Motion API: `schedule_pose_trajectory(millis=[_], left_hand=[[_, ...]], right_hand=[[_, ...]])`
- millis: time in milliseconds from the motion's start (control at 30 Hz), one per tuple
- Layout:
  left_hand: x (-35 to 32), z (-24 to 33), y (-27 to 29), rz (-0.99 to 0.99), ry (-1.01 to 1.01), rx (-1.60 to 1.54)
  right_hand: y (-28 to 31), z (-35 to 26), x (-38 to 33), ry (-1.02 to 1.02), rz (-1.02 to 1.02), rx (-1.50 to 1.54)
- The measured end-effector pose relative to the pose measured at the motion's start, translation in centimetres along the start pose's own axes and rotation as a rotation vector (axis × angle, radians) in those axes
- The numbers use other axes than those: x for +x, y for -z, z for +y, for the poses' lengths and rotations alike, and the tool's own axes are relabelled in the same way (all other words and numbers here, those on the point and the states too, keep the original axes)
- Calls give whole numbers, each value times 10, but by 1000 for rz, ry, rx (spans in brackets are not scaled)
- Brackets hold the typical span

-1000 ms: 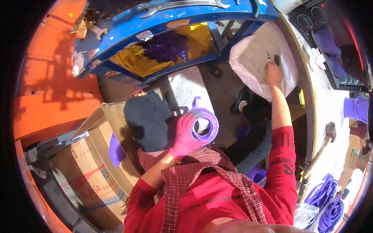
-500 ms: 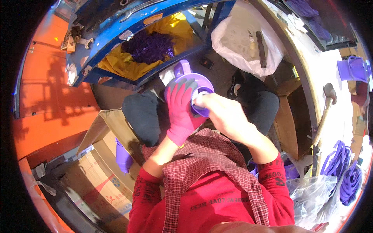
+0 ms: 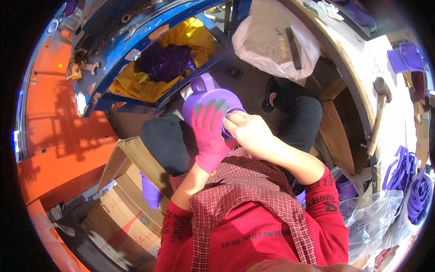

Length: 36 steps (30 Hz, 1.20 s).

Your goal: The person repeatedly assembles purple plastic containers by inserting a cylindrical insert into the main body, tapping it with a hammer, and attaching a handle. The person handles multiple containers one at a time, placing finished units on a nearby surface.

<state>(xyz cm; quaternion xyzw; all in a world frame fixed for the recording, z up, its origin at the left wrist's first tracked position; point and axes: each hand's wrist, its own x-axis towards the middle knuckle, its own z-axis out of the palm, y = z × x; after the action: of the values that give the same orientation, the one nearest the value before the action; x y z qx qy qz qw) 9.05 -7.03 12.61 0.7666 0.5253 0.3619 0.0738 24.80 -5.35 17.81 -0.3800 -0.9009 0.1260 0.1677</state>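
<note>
A purple plastic vessel [image 3: 223, 95] with a loop handle is held tilted above my lap, its handle on the far side and a round opening facing near and right. My left hand [image 3: 209, 133], in a pink glove with grey fingertips, wraps round its left side. My bare right hand [image 3: 251, 133] is at the opening, fingers bent together and their tips tucked inside the rim. Whatever those fingertips hold, if anything, is hidden.
Beyond sits a blue metal frame [image 3: 102, 93] with purple strips [image 3: 165, 61] on yellow sheeting. A white sack [image 3: 244, 43] lies far right of centre. On the right bench [image 3: 396, 122] are a hammer [image 3: 382, 90] and purple straps [image 3: 401, 170]. Cardboard boxes [image 3: 124, 217] stand lower left.
The vessel has tipped and turned, showing more of its outer side. My right fingers sit differently at the opening; the pale bit seen by them is hidden now. The whole view has shifted slightly.
</note>
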Motion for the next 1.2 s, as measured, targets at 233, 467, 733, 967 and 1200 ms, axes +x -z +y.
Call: schedule_pose_trajectory(millis=[233, 467, 733, 967, 1200], left_hand=[[1, -6, -26, -61, -45, 6], [-30, -53, -102, 46, 330, -183], [-70, -79, -129, -7, 512, -125], [-56, -53, -39, -176, 471, -180], [-44, -47, 4, -194, 510, -1192]], right_hand=[[-26, 49, -19, 62, -223, 237], [102, 147, 25, -63, 219, -155], [296, 456, -29, -844, 229, -1116], [322, 343, -27, -743, 542, -918], [24, 95, -38, -919, 288, 1483]])
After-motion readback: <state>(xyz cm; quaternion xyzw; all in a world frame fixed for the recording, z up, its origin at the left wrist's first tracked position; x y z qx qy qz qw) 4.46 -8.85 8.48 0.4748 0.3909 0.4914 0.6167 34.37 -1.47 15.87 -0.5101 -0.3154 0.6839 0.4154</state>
